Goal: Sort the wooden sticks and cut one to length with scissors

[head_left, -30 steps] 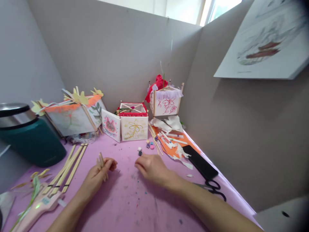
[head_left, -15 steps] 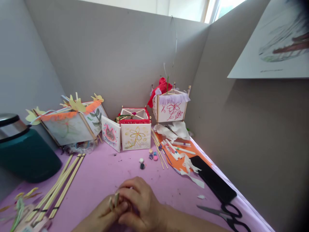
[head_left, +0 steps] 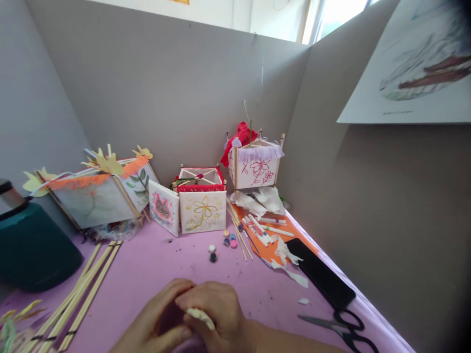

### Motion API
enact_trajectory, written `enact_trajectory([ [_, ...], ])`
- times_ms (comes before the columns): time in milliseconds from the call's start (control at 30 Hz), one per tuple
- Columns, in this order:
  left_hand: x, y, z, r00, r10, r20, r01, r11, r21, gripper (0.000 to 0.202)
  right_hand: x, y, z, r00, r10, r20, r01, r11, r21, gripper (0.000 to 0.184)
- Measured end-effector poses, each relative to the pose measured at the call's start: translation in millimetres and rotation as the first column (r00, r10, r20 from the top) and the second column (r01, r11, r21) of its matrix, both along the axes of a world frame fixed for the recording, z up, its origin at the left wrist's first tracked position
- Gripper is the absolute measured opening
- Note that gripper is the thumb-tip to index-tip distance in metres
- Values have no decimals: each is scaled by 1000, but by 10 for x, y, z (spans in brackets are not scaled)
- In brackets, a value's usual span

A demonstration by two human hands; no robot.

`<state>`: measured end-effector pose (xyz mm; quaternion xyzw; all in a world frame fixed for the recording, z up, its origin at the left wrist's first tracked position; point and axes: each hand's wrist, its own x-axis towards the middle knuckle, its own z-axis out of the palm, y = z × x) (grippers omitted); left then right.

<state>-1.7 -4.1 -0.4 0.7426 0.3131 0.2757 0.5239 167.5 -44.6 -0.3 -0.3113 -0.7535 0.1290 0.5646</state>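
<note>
My two hands meet low in the middle, over the purple tablecloth (head_left: pixel 136 274). Between the thumb and curled fingers of my right hand (head_left: pixel 222 306) is a small cream-coloured piece (head_left: pixel 200 317) with an uneven edge; its material I cannot make out. My left hand (head_left: pixel 158 314) is curved, thumb and fingers apart around a hollow, its fingertips touching those of my right hand. Its inner fingers are partly hidden. To the right of my right forearm lie black-handled scissors (head_left: pixel 344 328).
Bundled wooden sticks (head_left: pixel 86 294) and a teal bottle (head_left: pixel 37 250) stand left. Decorated lanterns (head_left: pixel 106 196) line the back, beside a painted panel (head_left: pixel 164 208). Small paint pots (head_left: pixel 230 239), markers (head_left: pixel 257 228), paper strips (head_left: pixel 290 269) and a black phone (head_left: pixel 320 274) occupy the right.
The two small pale ends that stuck out at my left hand are gone from sight. A cream piece now shows in my right hand. My left thumb has moved away from its fingers.
</note>
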Motion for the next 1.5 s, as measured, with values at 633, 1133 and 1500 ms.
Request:
enact_trajectory([
  [633,-112,44,-102,988,95,122,-101,994,41,26,-2,17,-147,947,-22,322,85,979,-183,30],
  [1133,16,-59,26,985,64,163,-50,995,-89,25,-72,86,-311,813,-81,577,202,968,-149,16],
  [1500,119,-24,89,747,407,525,49,755,-654,18,-54,37,-274,932,-7,363,146,923,-357,8],
])
